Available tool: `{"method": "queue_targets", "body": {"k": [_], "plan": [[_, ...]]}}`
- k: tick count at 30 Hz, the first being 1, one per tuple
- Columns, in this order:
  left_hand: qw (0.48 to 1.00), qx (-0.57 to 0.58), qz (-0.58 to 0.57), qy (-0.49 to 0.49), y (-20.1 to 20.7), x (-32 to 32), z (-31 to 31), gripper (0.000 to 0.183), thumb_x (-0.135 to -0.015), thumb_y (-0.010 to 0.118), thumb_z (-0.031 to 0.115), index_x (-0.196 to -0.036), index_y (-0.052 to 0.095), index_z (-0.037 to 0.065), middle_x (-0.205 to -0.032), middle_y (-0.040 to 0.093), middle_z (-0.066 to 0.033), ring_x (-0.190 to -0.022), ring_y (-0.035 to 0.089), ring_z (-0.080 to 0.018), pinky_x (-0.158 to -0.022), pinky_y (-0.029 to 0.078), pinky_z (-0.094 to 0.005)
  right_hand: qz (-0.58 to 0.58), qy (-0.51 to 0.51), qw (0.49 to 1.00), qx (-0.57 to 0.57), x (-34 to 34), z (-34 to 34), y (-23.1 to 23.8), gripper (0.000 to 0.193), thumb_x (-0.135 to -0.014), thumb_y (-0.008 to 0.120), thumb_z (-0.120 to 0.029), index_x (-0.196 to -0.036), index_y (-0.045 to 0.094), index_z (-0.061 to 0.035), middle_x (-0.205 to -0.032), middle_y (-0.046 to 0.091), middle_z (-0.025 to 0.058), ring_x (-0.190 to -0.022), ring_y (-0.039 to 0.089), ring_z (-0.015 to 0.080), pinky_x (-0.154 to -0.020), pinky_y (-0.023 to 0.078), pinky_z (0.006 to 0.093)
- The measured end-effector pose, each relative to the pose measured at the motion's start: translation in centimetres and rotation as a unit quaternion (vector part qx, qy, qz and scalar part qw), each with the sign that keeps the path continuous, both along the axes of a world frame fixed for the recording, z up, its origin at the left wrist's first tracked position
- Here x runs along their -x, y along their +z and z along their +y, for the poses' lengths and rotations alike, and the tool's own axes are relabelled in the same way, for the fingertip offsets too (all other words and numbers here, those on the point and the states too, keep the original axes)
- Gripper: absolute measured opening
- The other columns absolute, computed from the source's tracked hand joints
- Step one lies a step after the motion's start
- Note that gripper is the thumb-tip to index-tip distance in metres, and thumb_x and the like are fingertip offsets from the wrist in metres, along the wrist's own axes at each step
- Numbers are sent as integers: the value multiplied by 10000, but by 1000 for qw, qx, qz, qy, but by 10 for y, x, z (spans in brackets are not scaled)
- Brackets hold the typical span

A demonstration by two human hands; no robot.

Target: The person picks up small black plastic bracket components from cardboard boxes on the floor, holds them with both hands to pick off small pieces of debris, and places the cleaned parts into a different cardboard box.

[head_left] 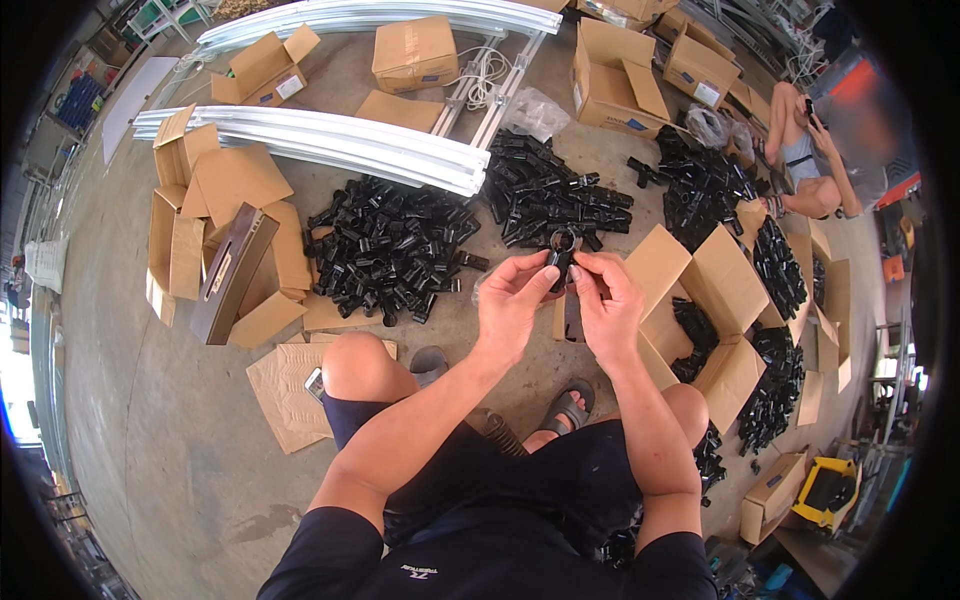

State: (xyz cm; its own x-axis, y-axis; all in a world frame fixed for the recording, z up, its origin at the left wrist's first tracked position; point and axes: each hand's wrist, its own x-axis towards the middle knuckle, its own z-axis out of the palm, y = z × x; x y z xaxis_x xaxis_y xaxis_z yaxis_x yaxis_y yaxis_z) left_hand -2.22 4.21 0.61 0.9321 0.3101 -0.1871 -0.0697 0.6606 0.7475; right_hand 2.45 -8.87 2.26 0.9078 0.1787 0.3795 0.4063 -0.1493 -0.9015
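Observation:
Between my two hands, in front of my knees, is a small black fitting (561,262) with a round, ring-like opening at its top end. My left hand (513,305) pinches it with the thumb along its side. The thumb and fingers of my right hand (607,300) close on it from the other side. Just beyond my hands lies a heap of similar black fittings (550,195). Another black heap (385,245) spreads out to the left, beside my left hand. Near my right wrist stands an open cardboard box (725,280) with black fittings inside.
White metal rails (330,140) lie across the floor beyond the heaps. Opened cartons (175,245) and a long brown box (235,275) stand at left. A person (825,150) sits at the far right by another black heap (700,190). Flat cardboard (285,390) lies by my left knee.

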Motion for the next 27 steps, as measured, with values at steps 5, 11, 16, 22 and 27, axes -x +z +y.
{"method": "queue_targets", "body": {"k": [5, 11, 16, 22, 27], "plan": [[1000, 6, -6, -10, -1, 1, 3, 223, -975, 705, 8, -1195, 690, -26, -1125, 749, -95, -958, 717, -143, -852, 624, -306, -14, 12, 1000, 17, 1, -1, 3, 173, -940, 677, 73, -1095, 724, 12, -1031, 702, 92, -822, 685, 137, -717, 548, 255], [1000, 12, -10, -15, 2, 1, 2, 217, -979, 696, 6, -1193, 688, -28, -1130, 749, -101, -956, 723, -146, -845, 629, -297, -7, 14, 1000, 6, -1, -2, -1, 192, -939, 668, 77, -1110, 720, 7, -1033, 689, 88, -844, 676, 136, -726, 544, 256], [1000, 13, -4, -8, 2, 1, 2, 217, -980, 689, 0, -1193, 683, -39, -1126, 749, -110, -954, 725, -147, -843, 632, -295, -34, 22, 999, 34, -1, -3, 5, 180, -927, 670, 84, -1088, 711, 14, -1045, 678, 93, -851, 672, 141, -733, 545, 258], [1000, 9, -8, -16, 0, 0, 1, 220, -980, 691, 6, -1196, 681, -33, -1125, 749, -102, -954, 720, -139, -833, 634, -302, -25, 12, 1000, 3, 0, -1, 4, 179, -911, 675, 93, -1067, 715, 15, -1063, 680, 112, -849, 687, 157, -728, 559, 274], [1000, 3, -9, -17, -2, 0, 2, 227, -982, 688, 9, -1207, 678, -19, -1130, 746, -90, -956, 717, -140, -825, 638, -319, -76, 14, 995, 64, 0, -4, 10, 195, -902, 679, 98, -1070, 715, 7, -1061, 683, 109, -842, 694, 171, -729, 563, 277]]}}
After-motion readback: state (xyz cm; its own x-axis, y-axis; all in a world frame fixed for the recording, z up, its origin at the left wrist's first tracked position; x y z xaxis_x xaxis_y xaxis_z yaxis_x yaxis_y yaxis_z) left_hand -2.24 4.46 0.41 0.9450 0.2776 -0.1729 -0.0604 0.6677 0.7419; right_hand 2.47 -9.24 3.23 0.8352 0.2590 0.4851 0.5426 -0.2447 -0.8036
